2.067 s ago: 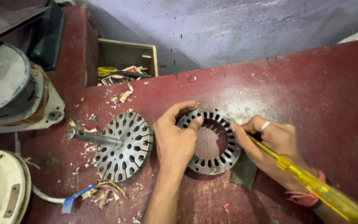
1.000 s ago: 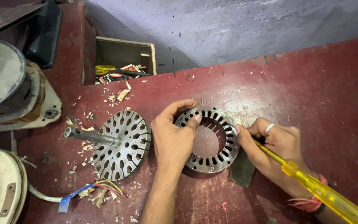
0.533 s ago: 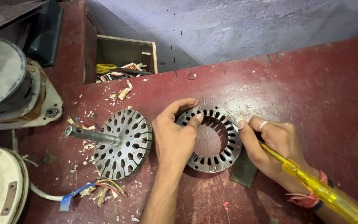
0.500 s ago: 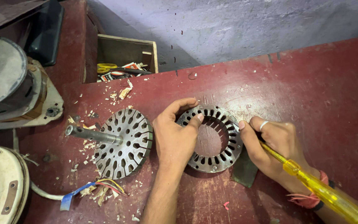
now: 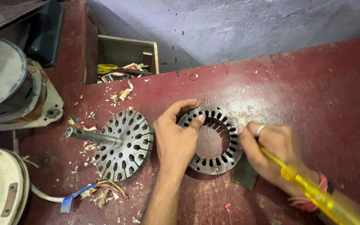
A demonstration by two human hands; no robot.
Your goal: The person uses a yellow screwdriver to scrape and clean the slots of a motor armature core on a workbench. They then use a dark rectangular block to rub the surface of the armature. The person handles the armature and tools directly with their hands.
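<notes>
Dark red table [image 5: 313,83] carries all items, its paint worn and littered with pale scraps. Nearest the camera, the left hand [image 5: 176,139] rests on the left rim of a slotted metal stator ring [image 5: 211,139] lying flat near the table's middle; thumb and fingers pinch that rim. The right hand [image 5: 273,152] is closed around a yellow-handled screwdriver [image 5: 313,193], the shaft pointing toward the ring's right edge; the tip is hidden behind the fingers. A dark flat piece [image 5: 245,175] lies partly under the ring. Left of the ring, just beside the left hand, a slotted rotor disc [image 5: 123,146] lies with its shaft [image 5: 90,136] pointing left. Coloured wires [image 5: 101,189] lie below it. Farther back, an open wooden box [image 5: 123,58] holds small items against the grey wall [image 5: 238,25].
</notes>
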